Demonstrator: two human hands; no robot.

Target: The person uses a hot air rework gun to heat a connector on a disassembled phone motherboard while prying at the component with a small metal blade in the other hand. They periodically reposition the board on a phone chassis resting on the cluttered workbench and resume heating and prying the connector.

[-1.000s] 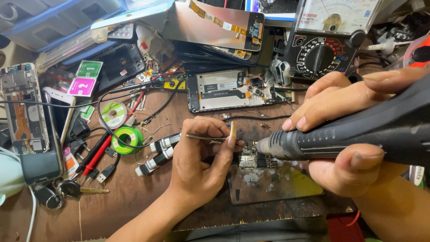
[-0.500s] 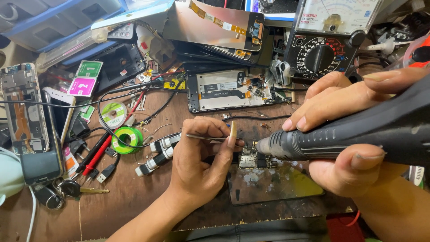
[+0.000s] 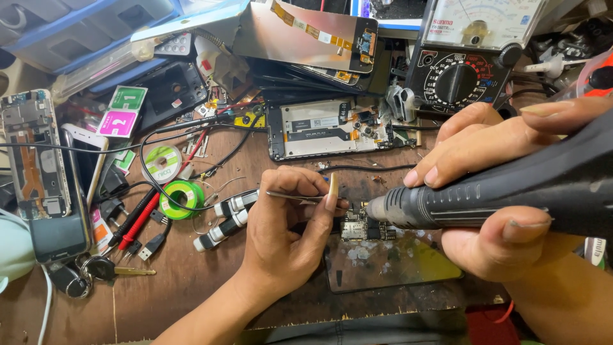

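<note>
My right hand (image 3: 504, 172) grips a thick dark-grey handheld tool (image 3: 511, 191), a hot-air wand by its look, whose metal nozzle points left at a small green circuit board (image 3: 361, 227). The board rests on the top edge of a dark glass phone panel (image 3: 389, 262) lying on the wooden bench. My left hand (image 3: 287, 230) holds thin metal tweezers (image 3: 294, 196) between thumb and fingers, with the tips near the board's left end, partly hidden by my fingers.
An opened phone frame (image 3: 332, 128) lies behind the board, an analog multimeter (image 3: 466, 57) at the back right. Solder wick rolls (image 3: 182, 195), red and black probes (image 3: 147, 214), cables, keys (image 3: 96, 271) and more phone parts (image 3: 38, 166) crowd the left side.
</note>
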